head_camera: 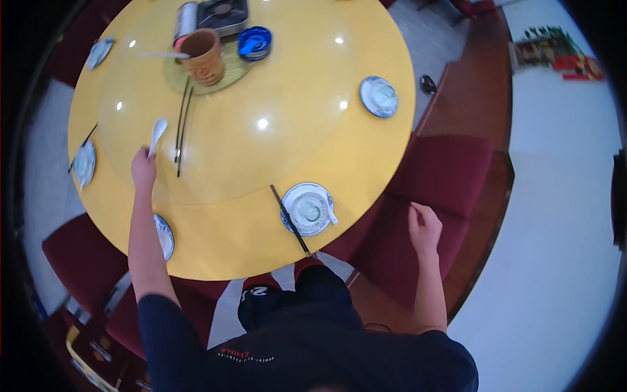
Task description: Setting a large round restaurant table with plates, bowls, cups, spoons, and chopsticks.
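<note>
My left hand [144, 169], arm stretched over the table, grips a white soup spoon [159, 129] by its handle, bowl end pointing away from me. Just right of it, a pair of dark chopsticks [184, 132] lies on the glass turntable [230, 161]. My right hand [424, 227] hangs past the table's right edge above a maroon chair [392, 245], fingers curled with nothing visible in them. Before me, a blue-patterned plate [290, 197] bears a clear glass bowl [310, 212] and another white spoon [333, 217]. Dark chopsticks [300, 239] lean across that plate's left side.
On the turntable, a green tray [234, 78] carries a brown pot [204, 66]; a blue container [254, 44] and a portable gas stove [224, 17] are beside it. More plates [379, 97] ring the yellow table [230, 245]. Chairs [83, 264] crowd the left edge.
</note>
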Available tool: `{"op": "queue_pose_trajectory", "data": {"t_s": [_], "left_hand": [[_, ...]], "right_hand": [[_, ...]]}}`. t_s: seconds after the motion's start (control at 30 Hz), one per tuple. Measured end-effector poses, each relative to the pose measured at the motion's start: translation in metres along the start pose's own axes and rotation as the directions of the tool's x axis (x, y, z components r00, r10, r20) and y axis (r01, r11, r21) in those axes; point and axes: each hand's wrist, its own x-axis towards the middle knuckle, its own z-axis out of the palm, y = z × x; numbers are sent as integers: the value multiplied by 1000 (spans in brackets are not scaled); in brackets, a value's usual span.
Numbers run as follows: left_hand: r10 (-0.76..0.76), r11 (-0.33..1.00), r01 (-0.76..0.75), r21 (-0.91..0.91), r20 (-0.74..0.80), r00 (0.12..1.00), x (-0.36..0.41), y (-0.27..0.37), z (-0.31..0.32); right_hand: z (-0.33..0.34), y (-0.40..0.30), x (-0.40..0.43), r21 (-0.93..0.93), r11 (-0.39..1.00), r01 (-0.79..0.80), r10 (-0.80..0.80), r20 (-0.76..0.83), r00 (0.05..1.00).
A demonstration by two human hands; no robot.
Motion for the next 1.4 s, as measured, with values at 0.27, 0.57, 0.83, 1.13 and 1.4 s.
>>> {"op": "queue_pose_trajectory", "data": {"t_s": [0.27, 0.57, 0.83, 1.13, 1.4], "left_hand": [[-50, 756, 267, -597, 355, 934, -208, 214, -9], [495, 675, -55, -736, 396, 774, -231, 460, 76], [674, 686, -446, -575, 270, 687, -246, 439, 69], [391, 894, -207, -396, 469, 791, -273, 373, 20], [417, 878, -255, -405, 386, 823, -268, 371, 17]], "right_hand": [[60, -63, -13, 584, 782, -217, -35, 390, 920], [73, 33, 76, 702, 602, -379, 265, 272, 925], [124, 198, 275, 318, 942, -106, 114, -8, 993], [172, 213, 318, 159, 987, -17, -30, 288, 957], [178, 222, 311, 246, 968, 42, -109, 266, 958]]}}
